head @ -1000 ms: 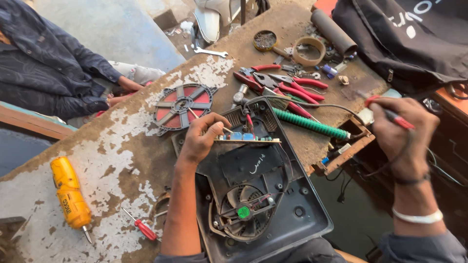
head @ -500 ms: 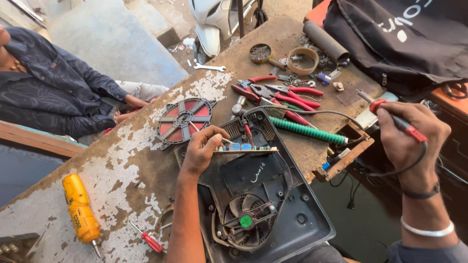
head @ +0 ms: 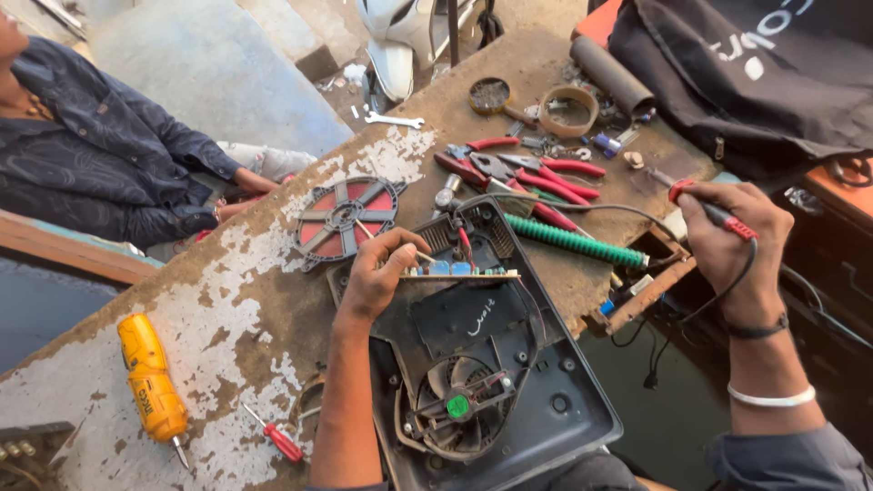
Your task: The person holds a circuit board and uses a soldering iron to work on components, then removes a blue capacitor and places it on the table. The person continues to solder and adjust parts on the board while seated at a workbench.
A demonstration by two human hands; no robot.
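Our left hand (head: 377, 273) pinches the circuit board (head: 459, 270) upright on edge over the open black casing (head: 509, 364); our right hand (head: 727, 241) grips the red-handled soldering iron (head: 714, 211), well right of the casing. We judge soldering comes next: the tip must travel left to the board.
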